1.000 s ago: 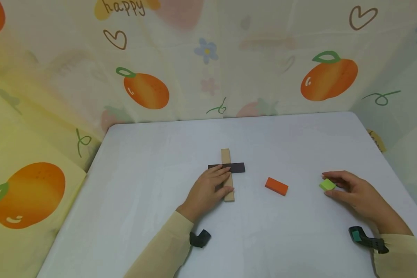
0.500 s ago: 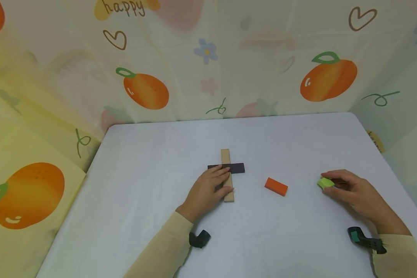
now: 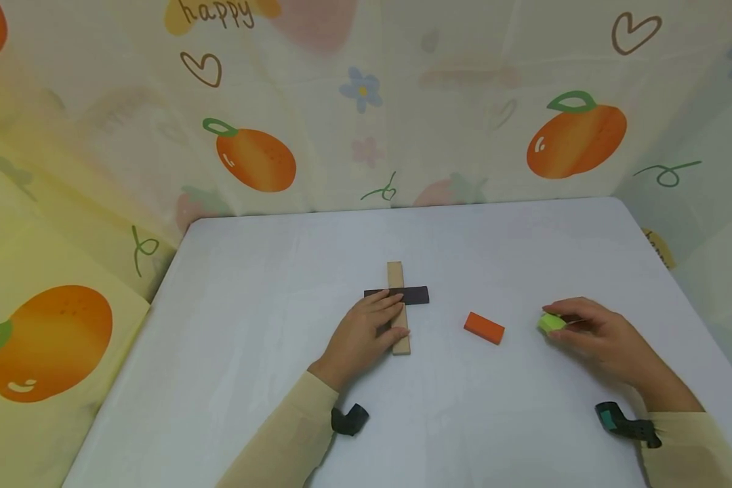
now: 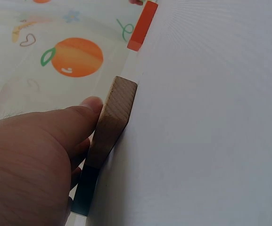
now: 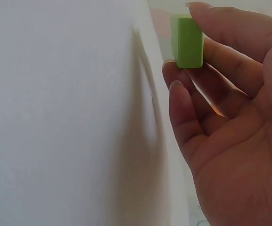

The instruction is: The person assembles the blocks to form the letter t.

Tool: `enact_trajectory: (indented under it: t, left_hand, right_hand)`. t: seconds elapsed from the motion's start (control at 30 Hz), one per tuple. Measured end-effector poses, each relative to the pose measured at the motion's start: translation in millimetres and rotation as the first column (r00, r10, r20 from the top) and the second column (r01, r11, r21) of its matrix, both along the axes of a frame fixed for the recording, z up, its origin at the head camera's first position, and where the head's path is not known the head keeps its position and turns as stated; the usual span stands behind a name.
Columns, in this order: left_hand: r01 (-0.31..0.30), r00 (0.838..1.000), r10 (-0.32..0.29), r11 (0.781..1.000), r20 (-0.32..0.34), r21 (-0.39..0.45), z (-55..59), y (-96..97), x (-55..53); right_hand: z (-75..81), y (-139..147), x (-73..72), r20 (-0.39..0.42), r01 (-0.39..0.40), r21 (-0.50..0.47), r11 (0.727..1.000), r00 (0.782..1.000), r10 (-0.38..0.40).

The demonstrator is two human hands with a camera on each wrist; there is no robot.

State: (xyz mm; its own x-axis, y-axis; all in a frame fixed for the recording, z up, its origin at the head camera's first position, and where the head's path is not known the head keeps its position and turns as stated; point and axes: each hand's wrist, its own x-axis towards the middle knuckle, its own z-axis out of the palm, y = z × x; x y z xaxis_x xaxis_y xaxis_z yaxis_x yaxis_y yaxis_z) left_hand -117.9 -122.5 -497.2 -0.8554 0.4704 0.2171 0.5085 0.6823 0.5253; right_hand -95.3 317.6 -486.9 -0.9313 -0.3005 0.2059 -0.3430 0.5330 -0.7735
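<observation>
In the head view, my left hand [image 3: 358, 337] rests on a cross of wooden blocks. Its fingertips lie on the black block [image 3: 416, 295], and the thumb touches the near length of pale wood [image 3: 401, 344]. More pale wood [image 3: 395, 274] shows on the far side of the black block, while the crossing is partly under the fingers. To the right, my right hand [image 3: 604, 342] pinches a lime-green block [image 3: 551, 323] between thumb and fingers. The right wrist view has this green block [image 5: 190, 42] held off the table surface.
An orange block [image 3: 484, 328] lies at a slant on the white table [image 3: 268, 285], between the cross and the green block. Behind and left of the table hangs a cloth [image 3: 323, 156] printed with oranges. A dark strap device [image 3: 628, 427] sits on the right wrist.
My right hand has picked up the green block and carried it left, toward the orange block. The left hand and the cross have stayed in place.
</observation>
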Motion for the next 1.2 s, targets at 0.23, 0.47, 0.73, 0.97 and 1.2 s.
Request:
enact_trajectory:
  t: [0.23,0.47,0.73,0.97,1.2]
  left_hand:
    - [0.004,1.000,-0.004,1.000,-0.012,-0.013,0.2,-0.1,-0.4]
    - [0.006,1.000,-0.006,1.000,-0.013,-0.011,0.8,0.0,-0.4]
    - [0.008,1.000,-0.008,1.000,-0.008,-0.012,0.7,-0.2,0.1]
    - [0.015,0.999,-0.015,1.000,-0.029,0.007,0.4,-0.9,0.1]
    - [0.013,1.000,-0.013,1.000,-0.019,0.007,0.8,-1.0,0.9]
  right_hand:
    - [3.4,-20,2.0,0.012,-0.034,0.001,0.999,0.999,0.034]
    - [8.3,-41,4.0,-0.010,-0.097,0.001,0.995,0.995,0.097]
    - [9.0,-62,3.4,-0.051,-0.190,-0.022,0.981,0.981,0.189]
    - [7.2,-81,2.5,-0.052,-0.258,-0.062,0.964,0.966,0.255]
    - [7.4,-102,2.6,-0.084,-0.349,-0.106,0.931,0.936,0.342]
